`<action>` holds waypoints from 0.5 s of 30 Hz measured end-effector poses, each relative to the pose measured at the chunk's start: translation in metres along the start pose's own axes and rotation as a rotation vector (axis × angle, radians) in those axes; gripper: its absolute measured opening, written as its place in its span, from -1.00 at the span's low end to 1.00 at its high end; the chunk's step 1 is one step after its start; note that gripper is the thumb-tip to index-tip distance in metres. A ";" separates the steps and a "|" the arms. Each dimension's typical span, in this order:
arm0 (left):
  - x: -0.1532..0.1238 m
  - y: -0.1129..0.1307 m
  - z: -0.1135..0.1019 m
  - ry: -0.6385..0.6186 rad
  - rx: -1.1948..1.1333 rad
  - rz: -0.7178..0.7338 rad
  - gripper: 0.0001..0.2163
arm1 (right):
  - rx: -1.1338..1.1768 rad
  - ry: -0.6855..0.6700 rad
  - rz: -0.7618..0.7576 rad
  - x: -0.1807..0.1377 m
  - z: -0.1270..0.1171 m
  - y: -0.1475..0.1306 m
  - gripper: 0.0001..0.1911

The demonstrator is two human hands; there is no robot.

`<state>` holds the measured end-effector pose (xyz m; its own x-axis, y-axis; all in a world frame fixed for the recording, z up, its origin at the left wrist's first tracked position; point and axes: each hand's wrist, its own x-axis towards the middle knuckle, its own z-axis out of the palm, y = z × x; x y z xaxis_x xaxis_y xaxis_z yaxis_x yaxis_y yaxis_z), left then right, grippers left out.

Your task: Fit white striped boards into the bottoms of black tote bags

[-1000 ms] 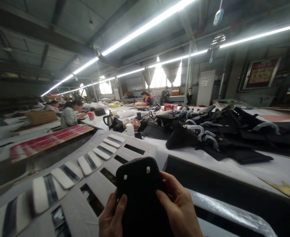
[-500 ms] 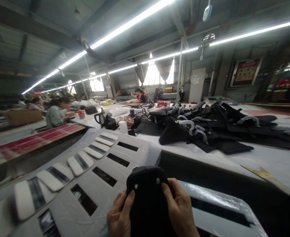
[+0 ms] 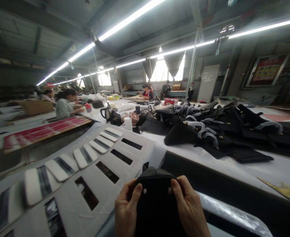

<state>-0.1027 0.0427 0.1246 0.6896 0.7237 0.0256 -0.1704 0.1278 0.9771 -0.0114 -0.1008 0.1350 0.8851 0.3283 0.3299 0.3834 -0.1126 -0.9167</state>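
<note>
Between both hands, low in the middle of the head view, is a black bag piece (image 3: 157,207) with a rounded top edge and two small whitish spots near its upper corners. My left hand (image 3: 127,209) pinches its left edge, thumb on the near face. On the opposite edge, my right hand (image 3: 191,207) grips it the same way. The lower end of the piece runs out of the frame. To the left lies a pale board (image 3: 110,177) with dark slots, and several white rounded panels (image 3: 61,167) with dark stripes rest along it.
A pile of black bag parts (image 3: 224,131) with plastic-wrapped handles covers the table at right. Behind the board stand a kettle (image 3: 107,113), a white cup (image 3: 128,123) and a pink container (image 3: 134,118). A yellowish strip (image 3: 280,189) lies at the right. Several people sit at tables farther back.
The camera view has turned a little left, so the surroundings sit farther right. The hands and the bag piece have shifted slightly right in view, and its top edge looks more tilted.
</note>
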 end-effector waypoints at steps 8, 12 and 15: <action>0.010 -0.003 0.005 -0.027 0.067 0.016 -0.64 | -0.024 0.022 -0.157 0.006 0.000 0.014 -0.59; 0.012 -0.016 0.005 -0.043 0.018 -0.025 -0.66 | -0.036 0.037 -0.185 0.008 0.000 0.024 -0.61; 0.017 -0.020 -0.001 -0.100 0.006 -0.084 -0.68 | -0.034 0.035 -0.188 0.009 -0.001 0.029 -0.62</action>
<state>-0.0881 0.0533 0.1055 0.7680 0.6395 -0.0357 -0.1051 0.1808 0.9779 0.0080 -0.1022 0.1112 0.8057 0.3138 0.5024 0.5507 -0.0845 -0.8304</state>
